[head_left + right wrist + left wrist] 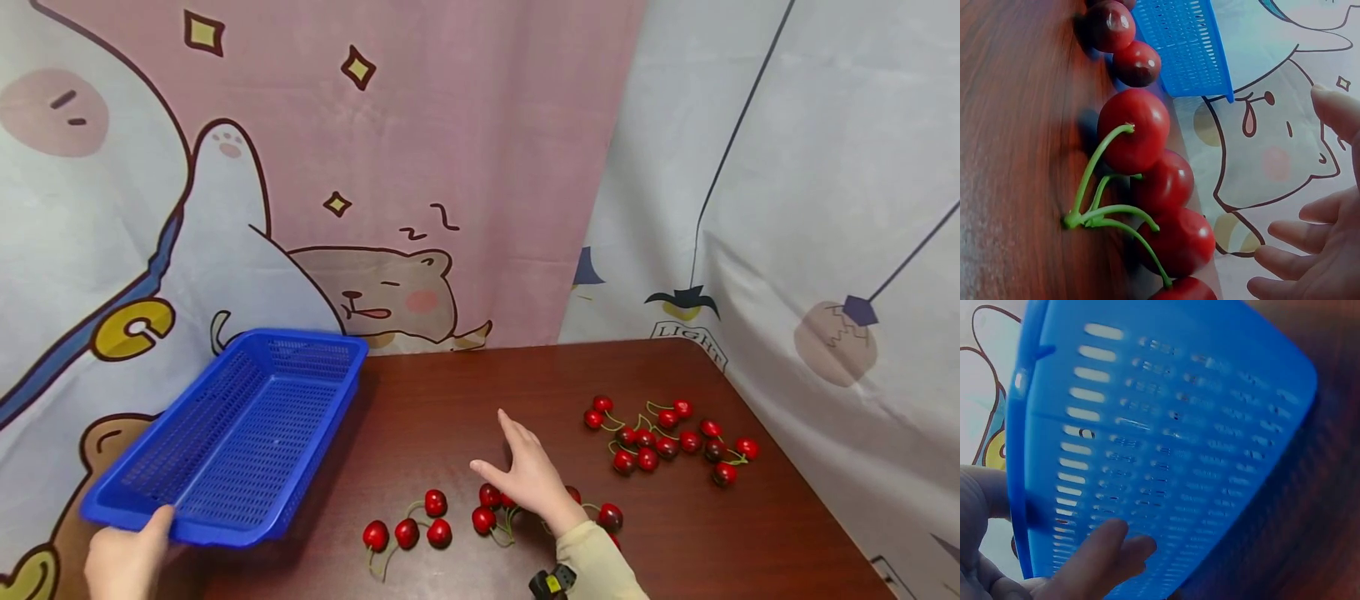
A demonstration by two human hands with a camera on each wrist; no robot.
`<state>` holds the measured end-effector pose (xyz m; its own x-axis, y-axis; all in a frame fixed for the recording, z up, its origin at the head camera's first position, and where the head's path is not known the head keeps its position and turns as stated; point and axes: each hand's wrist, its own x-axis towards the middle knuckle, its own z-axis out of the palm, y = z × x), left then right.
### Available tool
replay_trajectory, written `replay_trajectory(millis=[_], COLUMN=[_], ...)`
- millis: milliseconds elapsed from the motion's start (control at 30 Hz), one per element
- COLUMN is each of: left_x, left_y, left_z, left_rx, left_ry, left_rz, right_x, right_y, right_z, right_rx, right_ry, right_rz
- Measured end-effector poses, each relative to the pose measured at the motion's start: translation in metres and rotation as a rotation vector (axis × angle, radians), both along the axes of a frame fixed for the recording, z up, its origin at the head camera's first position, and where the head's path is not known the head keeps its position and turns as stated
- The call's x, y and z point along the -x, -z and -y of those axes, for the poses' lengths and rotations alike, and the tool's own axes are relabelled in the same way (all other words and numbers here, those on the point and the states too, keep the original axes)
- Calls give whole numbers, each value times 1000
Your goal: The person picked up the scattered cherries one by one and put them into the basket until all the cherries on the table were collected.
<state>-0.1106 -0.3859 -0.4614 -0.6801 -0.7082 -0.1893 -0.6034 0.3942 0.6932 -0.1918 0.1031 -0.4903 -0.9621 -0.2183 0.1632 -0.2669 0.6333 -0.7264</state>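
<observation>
On the left, a blue plastic basket point(258, 442) with slotted walls stands tilted, raised at its near end. My left hand point(127, 554) grips the near rim, thumb on top; in the left wrist view its fingers point(1094, 565) lie against the slotted outer wall. My right hand point(528, 475) hovers over a cluster of red cherries point(483, 521), fingers spread and holding nothing. It partly hides that cluster. The right wrist view has the loose hand point(1316, 237) apart from large cherries point(1135, 131) joined by green stems.
Several cherries point(407, 533) lie between the basket and the right hand. A larger group of cherries point(667, 447) spreads at the back right of the brown table point(465, 392). Behind, a printed curtain point(510, 167) hangs along the table's edge.
</observation>
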Motion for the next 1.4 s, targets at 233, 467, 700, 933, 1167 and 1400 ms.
replay_trajectory(millis=[233, 467, 700, 933, 1167, 1400], left_x=[2, 5, 17, 37, 56, 70], left_y=[-5, -9, -23, -39, -49, -54], left_z=[1, -2, -13, -31, -57, -84], left_rx=[-51, 38, 36, 84, 63, 20], left_ry=[19, 103, 205, 307, 415, 494], left_rz=[-62, -91, -114, -127, -178, -197], right_x=[2, 11, 26, 42, 55, 59], right_y=[-4, -11, -27, -46, -63, -69], right_z=[4, 5, 2, 0, -8, -22], right_rx=[32, 41, 61, 51, 117, 143], right_ry=[-26, -54, -81, -70, -25, 73], right_rz=[18, -20, -37, -49, -42, -37])
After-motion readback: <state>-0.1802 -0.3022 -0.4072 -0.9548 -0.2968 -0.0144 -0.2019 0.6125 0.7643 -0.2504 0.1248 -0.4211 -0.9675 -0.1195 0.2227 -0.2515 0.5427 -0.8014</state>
